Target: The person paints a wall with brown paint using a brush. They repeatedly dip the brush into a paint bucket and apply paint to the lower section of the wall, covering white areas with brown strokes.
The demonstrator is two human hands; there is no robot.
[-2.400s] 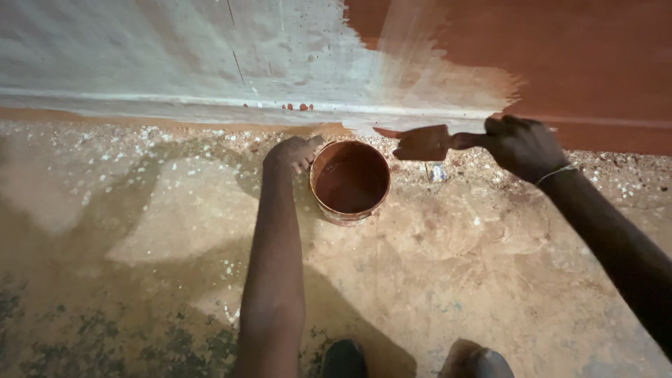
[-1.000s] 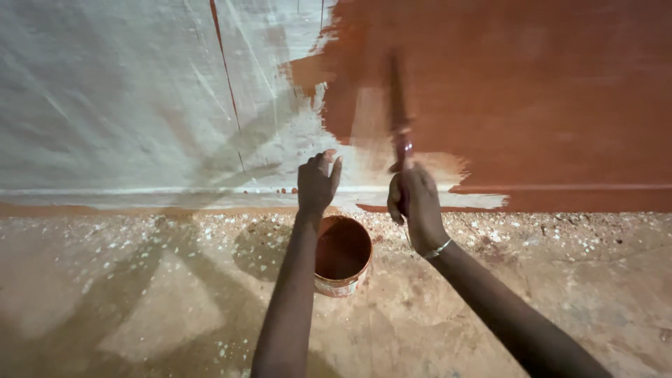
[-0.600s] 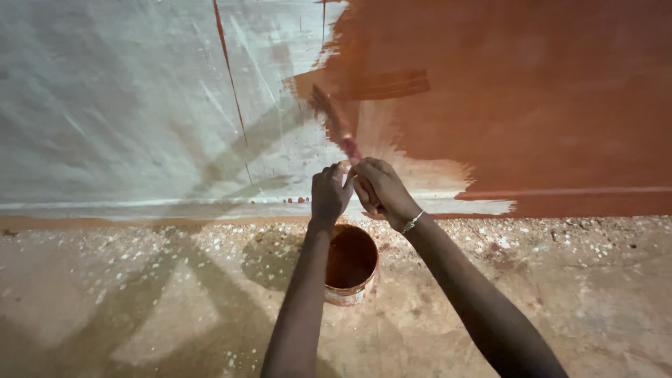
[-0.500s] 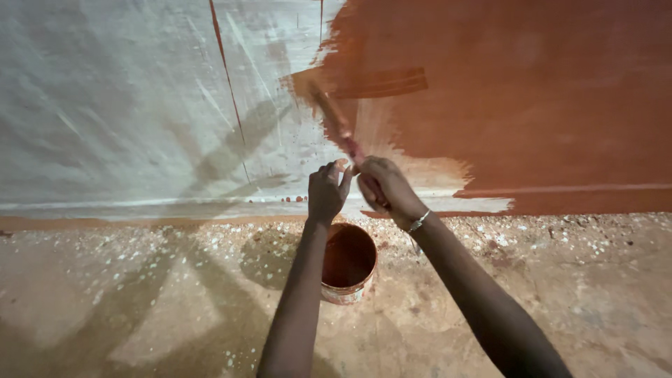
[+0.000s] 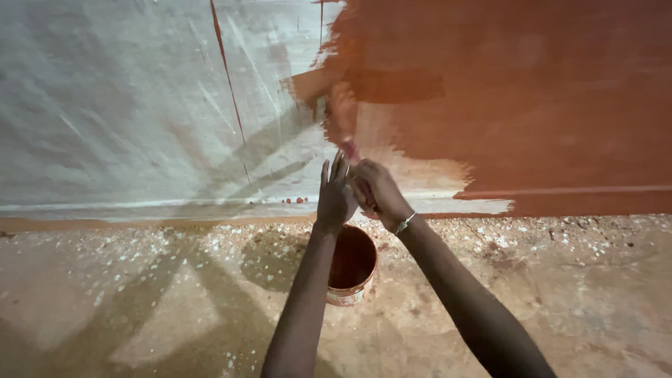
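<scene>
Two arms reaching out from below, over dusty ground speckled with white chips. Small round paint can [image 5: 352, 264] sitting on the ground under both wrists, close by for dipping. Left hand [image 5: 334, 196] flat and wide, fingers straight, holding nothing. Right hand [image 5: 375, 192] curled tight round a brush handle, a thin bracelet [image 5: 404, 223] at the wrist. Brush [image 5: 341, 119] blurry, pressed up against the wall [image 5: 126, 105], right where wet brown paint [image 5: 546, 105] meets bare grey.
</scene>
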